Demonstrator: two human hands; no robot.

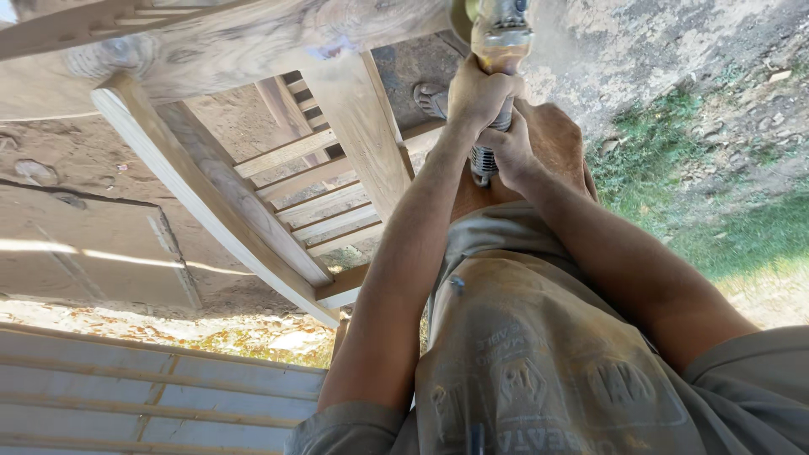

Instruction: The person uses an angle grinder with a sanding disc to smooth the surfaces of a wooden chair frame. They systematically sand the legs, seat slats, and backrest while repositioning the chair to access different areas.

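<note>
I look straight down my chest at a power sander or grinder (499, 34) with a grey metal head, pressed against a wooden chair part (253, 42) at the top of the head view. My left hand (476, 93) grips the tool's body just below the head. Lower on the handle, my right hand (510, 152) is wrapped around the ribbed grip. Fine dust hazes the air beside the tool head. The tool's disc is mostly hidden behind the wood and my hands.
A slatted wooden chair (312, 202) lies tipped under the tool, its pale legs and rails running diagonally. A sandalled foot (431, 99) shows through the frame. Concrete slabs (93, 244) lie left, grass (716, 219) right, grey wooden boards (152, 396) at the lower left.
</note>
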